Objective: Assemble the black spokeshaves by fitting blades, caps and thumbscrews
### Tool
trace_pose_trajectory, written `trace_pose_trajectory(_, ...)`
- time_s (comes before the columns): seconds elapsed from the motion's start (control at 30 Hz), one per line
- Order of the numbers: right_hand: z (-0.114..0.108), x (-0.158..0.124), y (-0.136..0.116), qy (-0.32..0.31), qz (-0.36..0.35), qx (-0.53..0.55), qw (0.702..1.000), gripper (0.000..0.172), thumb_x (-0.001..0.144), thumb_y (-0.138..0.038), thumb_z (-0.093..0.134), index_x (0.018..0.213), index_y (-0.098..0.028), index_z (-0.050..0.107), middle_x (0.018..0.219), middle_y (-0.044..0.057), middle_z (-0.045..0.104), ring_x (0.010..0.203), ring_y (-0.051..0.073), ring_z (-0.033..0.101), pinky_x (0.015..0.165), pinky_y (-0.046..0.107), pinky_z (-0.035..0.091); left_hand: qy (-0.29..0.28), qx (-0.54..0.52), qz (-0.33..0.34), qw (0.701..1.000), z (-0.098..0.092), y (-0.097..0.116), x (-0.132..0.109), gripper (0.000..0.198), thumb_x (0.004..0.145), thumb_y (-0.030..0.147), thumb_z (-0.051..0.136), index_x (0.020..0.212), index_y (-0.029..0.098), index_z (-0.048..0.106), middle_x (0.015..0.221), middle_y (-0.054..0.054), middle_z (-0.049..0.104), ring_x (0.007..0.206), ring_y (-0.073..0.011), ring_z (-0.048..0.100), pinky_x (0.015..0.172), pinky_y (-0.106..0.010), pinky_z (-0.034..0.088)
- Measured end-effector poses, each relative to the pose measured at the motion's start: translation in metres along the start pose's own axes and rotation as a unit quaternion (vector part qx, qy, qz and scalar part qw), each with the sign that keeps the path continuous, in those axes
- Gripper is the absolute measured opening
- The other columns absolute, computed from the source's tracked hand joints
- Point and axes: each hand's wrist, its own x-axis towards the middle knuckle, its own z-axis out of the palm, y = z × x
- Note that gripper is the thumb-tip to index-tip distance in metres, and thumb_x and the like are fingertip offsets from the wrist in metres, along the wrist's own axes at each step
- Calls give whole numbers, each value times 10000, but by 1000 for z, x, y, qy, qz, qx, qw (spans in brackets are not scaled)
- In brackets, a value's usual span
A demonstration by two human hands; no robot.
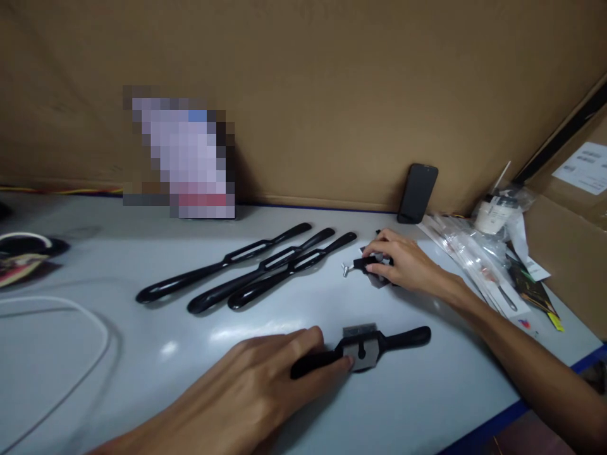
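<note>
My left hand [265, 379] lies on the near part of the white table [142, 354], its fingers closed round the left handle of a black spokeshave [379, 344] that has a grey metal blade plate in its middle. Farther back, my right hand [403, 262] pinches a small black part with a silver wing screw [353, 267] sticking out to its left. Three black spokeshave bodies [246, 268] without blades lie side by side, slanting, between the two hands and the back wall.
A brown cardboard wall [303, 95] closes off the back. A dark phone [417, 193] leans against it. Clear plastic bags and packets [478, 265] and a small white jar [493, 215] lie at the right, beside a cardboard box [569, 240]. A white cable [71, 316] loops at the left.
</note>
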Motion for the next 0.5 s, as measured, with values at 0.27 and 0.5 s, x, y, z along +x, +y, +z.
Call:
trace_pose_trajectory(0.27,-13,-11,-6,12,84,162,983,109,877,-98,719,963,-162,739,751,-18,668,672,147,620,648,272,450,-30,6,12,999,-6,0,1,584,945,-48,365,1360,267,628,929,-18,623,620,-161,623,546,-281,427)
trace_pose_trajectory(0.5,-29,-45,-48,-131,47,273,952,78,846,-102,790,827,-175,769,709,-32,685,656,125,602,621,247,437,0,31,14,999,-3,2,2,647,951,-56,306,1449,259,571,907,0,647,603,-134,637,540,-254,436)
